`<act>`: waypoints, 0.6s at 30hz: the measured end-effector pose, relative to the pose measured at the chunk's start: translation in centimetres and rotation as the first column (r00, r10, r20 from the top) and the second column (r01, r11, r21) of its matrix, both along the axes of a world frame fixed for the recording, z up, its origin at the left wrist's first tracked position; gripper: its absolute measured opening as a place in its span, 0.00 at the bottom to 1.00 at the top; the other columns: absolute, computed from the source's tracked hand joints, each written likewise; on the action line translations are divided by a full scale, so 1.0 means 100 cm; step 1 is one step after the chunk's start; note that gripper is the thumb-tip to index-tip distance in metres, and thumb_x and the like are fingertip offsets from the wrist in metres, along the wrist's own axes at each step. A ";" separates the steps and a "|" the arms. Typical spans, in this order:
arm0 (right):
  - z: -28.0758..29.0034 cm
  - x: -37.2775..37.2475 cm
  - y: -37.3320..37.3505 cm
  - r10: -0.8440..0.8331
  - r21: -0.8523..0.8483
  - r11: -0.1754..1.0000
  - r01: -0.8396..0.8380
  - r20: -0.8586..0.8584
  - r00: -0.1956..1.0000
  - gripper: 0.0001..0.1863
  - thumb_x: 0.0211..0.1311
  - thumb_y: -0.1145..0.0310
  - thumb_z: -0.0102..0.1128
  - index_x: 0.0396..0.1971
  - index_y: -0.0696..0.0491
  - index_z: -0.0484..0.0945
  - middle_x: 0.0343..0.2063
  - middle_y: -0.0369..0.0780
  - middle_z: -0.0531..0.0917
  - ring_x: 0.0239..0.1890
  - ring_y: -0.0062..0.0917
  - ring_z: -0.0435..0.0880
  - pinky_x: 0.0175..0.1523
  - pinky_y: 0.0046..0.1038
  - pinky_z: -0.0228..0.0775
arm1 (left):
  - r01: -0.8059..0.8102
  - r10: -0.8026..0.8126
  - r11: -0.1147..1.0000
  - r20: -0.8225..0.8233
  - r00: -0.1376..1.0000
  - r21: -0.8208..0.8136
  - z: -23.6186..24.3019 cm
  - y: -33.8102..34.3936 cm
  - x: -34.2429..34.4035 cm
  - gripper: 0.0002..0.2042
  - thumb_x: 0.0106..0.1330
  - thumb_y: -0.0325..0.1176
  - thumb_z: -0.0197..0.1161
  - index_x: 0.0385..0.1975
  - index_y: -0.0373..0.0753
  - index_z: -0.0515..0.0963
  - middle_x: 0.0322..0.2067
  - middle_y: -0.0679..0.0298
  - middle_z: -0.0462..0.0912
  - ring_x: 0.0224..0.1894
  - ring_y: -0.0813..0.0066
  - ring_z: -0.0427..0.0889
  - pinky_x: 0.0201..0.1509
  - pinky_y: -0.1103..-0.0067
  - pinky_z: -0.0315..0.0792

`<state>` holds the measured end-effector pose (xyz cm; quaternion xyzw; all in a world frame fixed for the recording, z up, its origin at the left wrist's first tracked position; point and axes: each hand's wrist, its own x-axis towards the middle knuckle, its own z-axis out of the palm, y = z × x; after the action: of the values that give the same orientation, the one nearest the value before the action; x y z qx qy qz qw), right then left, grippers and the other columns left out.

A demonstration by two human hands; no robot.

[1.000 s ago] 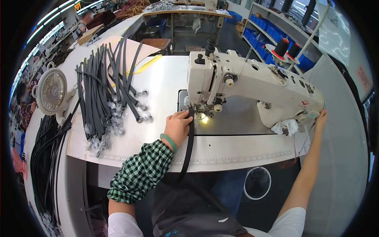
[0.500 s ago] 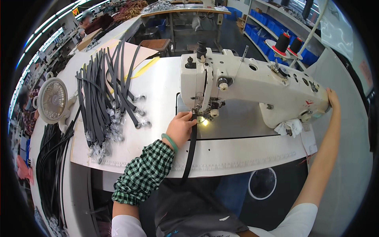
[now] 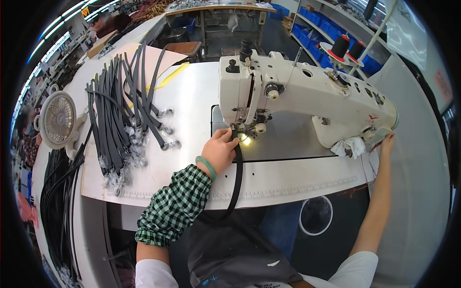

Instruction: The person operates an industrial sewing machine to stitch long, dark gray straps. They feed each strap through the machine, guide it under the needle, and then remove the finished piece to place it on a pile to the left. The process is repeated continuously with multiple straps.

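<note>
A long black strap [image 3: 237, 177] runs from under the presser foot of the white sewing machine [image 3: 297, 86] down over the table's front edge towards my lap. My left hand [image 3: 218, 150], with a green bangle at the wrist and a checked sleeve cover, pinches the strap just in front of the needle area. A small lamp lights the spot beside it. At the machine's right end, my right hand [image 3: 387, 142] is by the lower edge beneath the handwheel [image 3: 391, 115]. Its fingers are small and partly hidden, so their grip does not show.
Left on the white table [image 3: 192, 96] lies a pile of black straps [image 3: 113, 120] with plastic-wrapped ends. A small fan [image 3: 57, 120] stands beyond them, and more black straps [image 3: 55, 201] hang at far left. Thread cones [image 3: 341, 45] stand behind the machine; blue bins [image 3: 312, 36] fill a shelf.
My right hand has come down off the handwheel to the machine's lower right edge. The left hand stays at the needle; the strap's hanging part bows further right. The whole view has shifted slightly.
</note>
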<state>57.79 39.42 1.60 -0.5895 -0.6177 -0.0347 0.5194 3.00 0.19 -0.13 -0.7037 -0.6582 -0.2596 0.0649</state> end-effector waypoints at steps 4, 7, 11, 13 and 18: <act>0.027 -0.020 0.000 0.098 -0.009 0.995 -0.099 -0.058 0.994 0.27 0.62 0.49 0.36 0.41 0.61 0.69 0.34 0.45 0.76 0.33 0.28 0.74 0.37 0.26 0.64 | -0.020 0.020 1.000 0.025 0.999 0.013 0.003 -0.005 -0.002 0.16 0.42 0.22 0.57 0.34 0.35 0.77 0.43 0.52 0.73 0.48 0.60 0.70 0.50 0.74 0.68; 0.093 -0.034 0.003 0.097 -0.199 0.977 -0.080 0.078 0.992 0.28 0.61 0.47 0.37 0.42 0.59 0.69 0.30 0.43 0.76 0.27 0.24 0.73 0.30 0.23 0.65 | -0.014 0.013 1.000 0.028 1.000 0.015 0.007 -0.007 -0.001 0.15 0.42 0.22 0.57 0.34 0.35 0.77 0.44 0.52 0.73 0.49 0.60 0.70 0.50 0.74 0.68; 0.102 -0.056 -0.004 0.063 -0.331 0.942 -0.046 0.041 0.997 0.25 0.61 0.51 0.39 0.40 0.62 0.69 0.34 0.49 0.76 0.37 0.34 0.75 0.42 0.32 0.64 | -0.026 0.025 1.000 0.047 0.999 0.007 0.003 -0.011 -0.004 0.16 0.42 0.22 0.57 0.34 0.35 0.77 0.44 0.52 0.73 0.49 0.60 0.70 0.50 0.74 0.68; 0.060 -0.033 -0.009 0.015 -0.130 0.991 -0.032 -0.133 0.991 0.26 0.61 0.50 0.38 0.40 0.62 0.69 0.34 0.48 0.76 0.37 0.33 0.75 0.42 0.32 0.64 | -0.002 0.001 1.000 0.052 0.999 0.024 0.004 -0.002 0.001 0.16 0.42 0.22 0.57 0.35 0.35 0.77 0.44 0.51 0.73 0.49 0.60 0.69 0.51 0.74 0.68; 0.035 -0.043 -0.012 0.078 -0.060 0.992 -0.107 -0.362 0.929 0.28 0.61 0.48 0.38 0.41 0.60 0.69 0.36 0.46 0.76 0.39 0.31 0.74 0.45 0.30 0.63 | -0.026 0.026 1.000 0.031 0.999 0.012 0.002 -0.005 -0.001 0.16 0.42 0.22 0.57 0.35 0.35 0.76 0.44 0.51 0.73 0.49 0.60 0.69 0.51 0.74 0.68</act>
<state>53.52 38.20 5.08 -0.5760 -0.5406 0.1225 0.6009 2.94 -0.28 0.06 -0.6906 -0.6666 -0.2735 0.0623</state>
